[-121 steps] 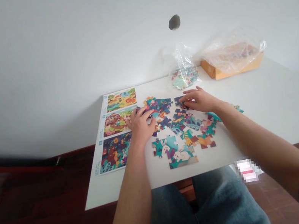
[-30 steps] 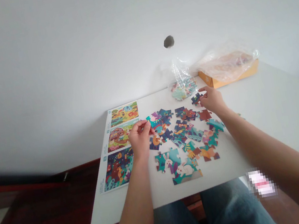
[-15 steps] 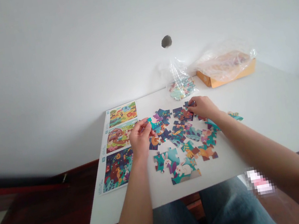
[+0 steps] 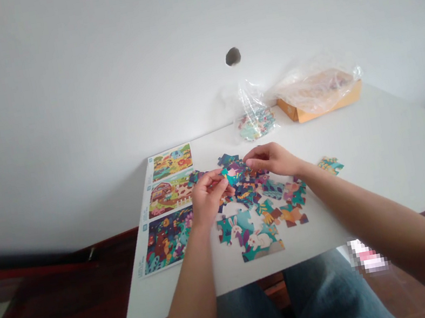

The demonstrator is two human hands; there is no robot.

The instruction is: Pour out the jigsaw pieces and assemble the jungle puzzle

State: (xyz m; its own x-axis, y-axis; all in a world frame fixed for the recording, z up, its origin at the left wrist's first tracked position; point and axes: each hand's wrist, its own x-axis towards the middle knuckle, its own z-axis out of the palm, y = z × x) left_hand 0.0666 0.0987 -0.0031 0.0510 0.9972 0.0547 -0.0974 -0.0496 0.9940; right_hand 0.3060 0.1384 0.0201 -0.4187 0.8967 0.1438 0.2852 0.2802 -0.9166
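Note:
My left hand [image 4: 208, 197] pinches a teal and pink puzzle piece [image 4: 232, 176] raised over the other pieces. To its right, my right hand [image 4: 276, 160] has thumb and fingers closed at the edge of a dark puzzle piece [image 4: 253, 166], partly hidden by the fingertips. Loose dark blue and purple pieces crowd beneath both hands. Nearer to me lies a joined section with two white rabbits [image 4: 257, 236]. An orange and teal piece [image 4: 294, 214] sits just right of it. A yellow-patterned piece [image 4: 331, 165] lies apart, beyond my right forearm.
A sheet with three printed pictures [image 4: 172, 208] lies along the left of the white table [image 4: 386, 166]. Against the wall stand a clear bag of puzzle pieces [image 4: 256, 125] and an orange box [image 4: 328, 104] with clear plastic over it.
My right hand has moved left, close to my left hand. The teal and pink piece has shifted slightly right in my left hand. The rabbit section stays put.

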